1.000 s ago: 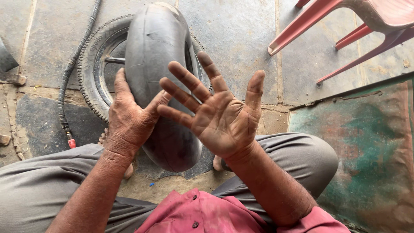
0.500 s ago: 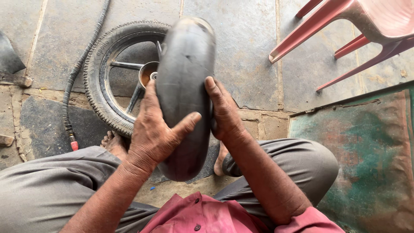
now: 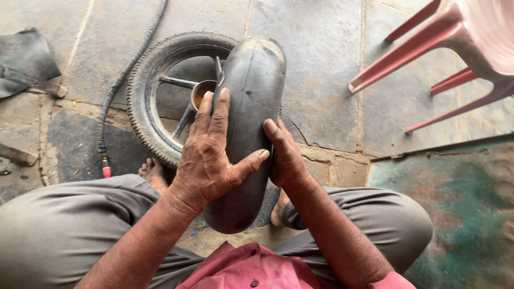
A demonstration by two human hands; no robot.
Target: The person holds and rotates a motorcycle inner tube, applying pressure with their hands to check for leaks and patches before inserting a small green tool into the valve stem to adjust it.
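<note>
Black rubber inner tube (image 3: 251, 107) stood upright between the knees, long axis running away from the person, left hand (image 3: 211, 155) and right hand (image 3: 286, 155) each closing its grip flat on opposite flanks.

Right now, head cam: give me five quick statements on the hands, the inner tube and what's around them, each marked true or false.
1. Both hands press on the black inner tube, the left hand on one side and the right hand on the other. True.
2. The wheel stands upright against the chair. False: it lies flat on the stone floor, behind the tube.
3. A black hose with a red tip runs along the floor at the wheel's left. True.
4. The chair at the upper right is blue. False: it is pink-red plastic.
5. The right hand is raised open, clear of the tube. False: it lies against the tube's side.
</note>
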